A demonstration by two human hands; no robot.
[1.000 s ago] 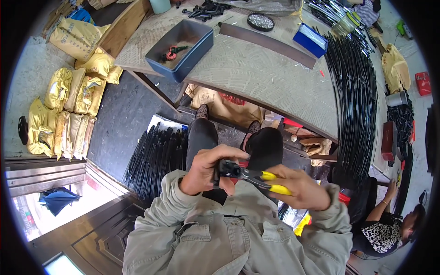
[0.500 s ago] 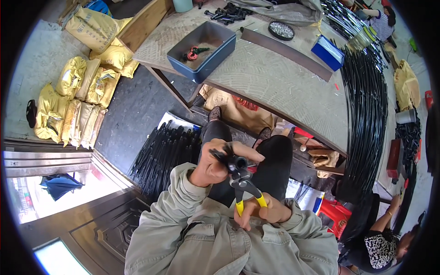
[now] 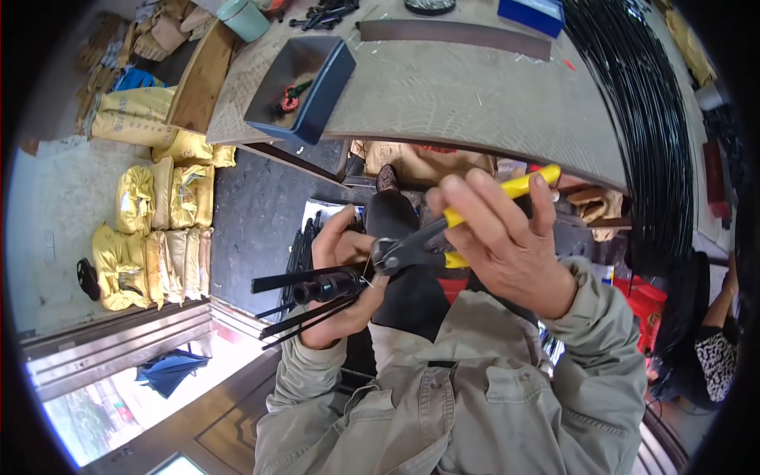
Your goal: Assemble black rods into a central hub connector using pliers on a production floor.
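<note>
My left hand (image 3: 336, 313) is closed around a black tube with thin rods (image 3: 324, 286), which resembles part of an umbrella frame. The tube's hollow end and several flat black rods stick out toward the left. My right hand (image 3: 514, 249) grips yellow-handled end nippers (image 3: 419, 243), their handles spread wide. The dark rounded jaws sit at my left fingers, beside the tube and a thin wire (image 3: 367, 279). Whether the jaws touch the wire, I cannot tell.
Ahead is a worktable (image 3: 459, 99) with a blue-grey bin (image 3: 321, 99) holding a red-and-black tool, a long metal bar (image 3: 455, 38) and a blue box (image 3: 534, 14). Long black rods (image 3: 649, 134) lie at right. Yellow sacks (image 3: 182, 265) are stacked left. Another person's arm (image 3: 722, 301) shows far right.
The nippers have swung up from below the tube to its right, their handles opening wider. My left hand has turned the tube and rods toward the left. The view has shifted.
</note>
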